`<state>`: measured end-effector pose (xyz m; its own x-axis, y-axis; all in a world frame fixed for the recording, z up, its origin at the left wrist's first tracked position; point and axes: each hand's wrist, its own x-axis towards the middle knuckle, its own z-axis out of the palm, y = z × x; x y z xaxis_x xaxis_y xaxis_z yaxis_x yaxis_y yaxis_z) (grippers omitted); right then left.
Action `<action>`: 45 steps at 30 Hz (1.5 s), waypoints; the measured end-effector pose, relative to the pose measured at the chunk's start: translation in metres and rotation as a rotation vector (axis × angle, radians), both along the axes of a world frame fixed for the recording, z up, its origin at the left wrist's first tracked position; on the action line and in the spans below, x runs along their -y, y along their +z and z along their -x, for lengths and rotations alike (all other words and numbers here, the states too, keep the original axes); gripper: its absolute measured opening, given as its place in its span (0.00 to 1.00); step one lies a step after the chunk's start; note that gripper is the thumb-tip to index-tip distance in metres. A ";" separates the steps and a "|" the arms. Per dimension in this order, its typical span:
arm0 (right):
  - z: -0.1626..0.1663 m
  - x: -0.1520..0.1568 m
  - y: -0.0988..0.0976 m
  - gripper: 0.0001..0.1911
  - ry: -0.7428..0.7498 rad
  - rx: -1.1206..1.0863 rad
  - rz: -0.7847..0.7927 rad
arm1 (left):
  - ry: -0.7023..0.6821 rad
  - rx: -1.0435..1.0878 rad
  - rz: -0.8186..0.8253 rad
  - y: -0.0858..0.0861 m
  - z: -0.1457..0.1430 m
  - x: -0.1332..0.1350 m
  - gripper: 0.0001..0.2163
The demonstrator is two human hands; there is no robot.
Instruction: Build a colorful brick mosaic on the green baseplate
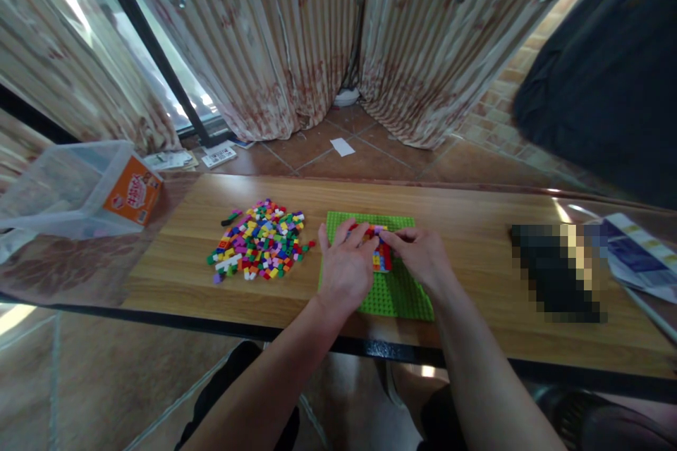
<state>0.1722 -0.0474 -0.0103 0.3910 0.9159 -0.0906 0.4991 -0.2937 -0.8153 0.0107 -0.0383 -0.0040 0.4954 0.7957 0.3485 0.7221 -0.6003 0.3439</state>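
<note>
A green studded baseplate (394, 299) lies on the wooden table. On it sits a small build of coloured toy bricks (381, 259), with red, yellow, blue and pink parts showing; its left part is hidden under fingers. My left hand (346, 268) rests palm down over the plate's left side, fingers stretched out across the build. From the right, my right hand (422, 254) reaches in, thumb and forefinger pinched at the build's upper right edge, on a toy brick mostly covered by the fingertips. A loose pile of toy bricks (264, 239) in many colours spreads to the left.
At the left end stands a clear plastic bin (74, 190) with an orange label. A dark blurred-out object (555, 275) and printed papers (642, 254) lie toward the table's right end. Striped curtains (312, 42) hang beyond the far edge, with a white card (342, 147) on the floor.
</note>
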 end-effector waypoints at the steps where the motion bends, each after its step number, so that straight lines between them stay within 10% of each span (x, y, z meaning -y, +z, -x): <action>1: 0.000 0.000 0.000 0.27 0.008 0.003 0.000 | 0.002 0.007 0.003 0.000 0.000 0.000 0.13; 15: -0.010 0.000 0.000 0.25 -0.079 -0.176 -0.014 | 0.122 0.387 -0.001 0.009 0.034 -0.037 0.09; 27: -0.024 -0.001 -0.012 0.18 -0.070 -0.152 -0.081 | 0.043 0.061 0.223 0.018 0.109 -0.068 0.09; 45: -0.024 -0.001 -0.009 0.19 0.025 0.008 -0.063 | -0.012 0.002 0.147 0.012 0.072 -0.054 0.09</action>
